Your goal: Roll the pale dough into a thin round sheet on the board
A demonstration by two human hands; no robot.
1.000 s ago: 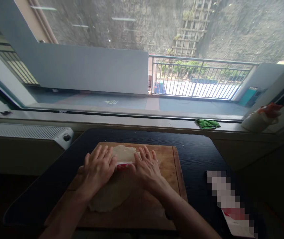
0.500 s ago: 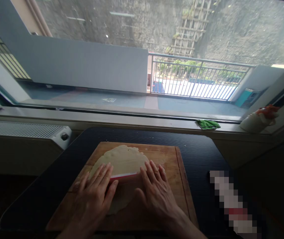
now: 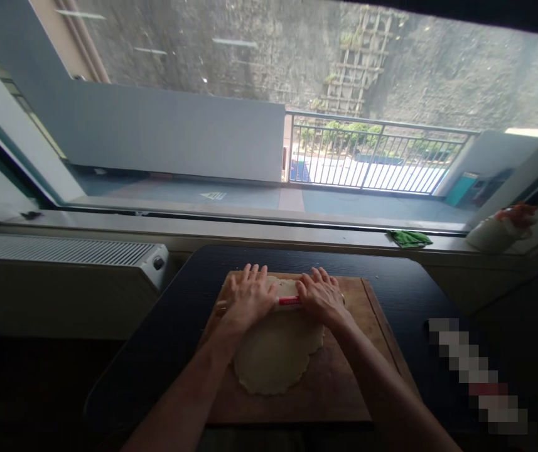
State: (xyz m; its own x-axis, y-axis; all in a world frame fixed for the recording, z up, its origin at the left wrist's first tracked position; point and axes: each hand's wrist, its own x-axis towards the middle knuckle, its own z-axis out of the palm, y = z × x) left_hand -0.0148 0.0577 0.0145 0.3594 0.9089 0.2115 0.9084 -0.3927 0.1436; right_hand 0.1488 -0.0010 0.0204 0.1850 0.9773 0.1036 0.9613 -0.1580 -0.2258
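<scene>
A flat, pale sheet of dough (image 3: pixel 273 355) with an uneven edge lies on the wooden board (image 3: pixel 334 402). Across its far part rests a white rolling pin with a red label (image 3: pixel 290 301). My left hand (image 3: pixel 250 292) lies flat on the left part of the pin, fingers stretched forward. On the right part rests my right hand (image 3: pixel 321 294), palm down with its fingers extended. Between the two hands the red label shows. The palms hide both ends of the pin for the most part.
The board lies on a dark table (image 3: pixel 165 339). A radiator (image 3: pixel 66 251) stands to the left. On the windowsill are a green cloth (image 3: pixel 408 238) and a pale pot (image 3: pixel 492 233). A pixelated object (image 3: pixel 476 376) is at the right.
Both hands and the pin have moved forward to the far part of the dough. More of the near dough shows. The view has shifted, placing the table further right.
</scene>
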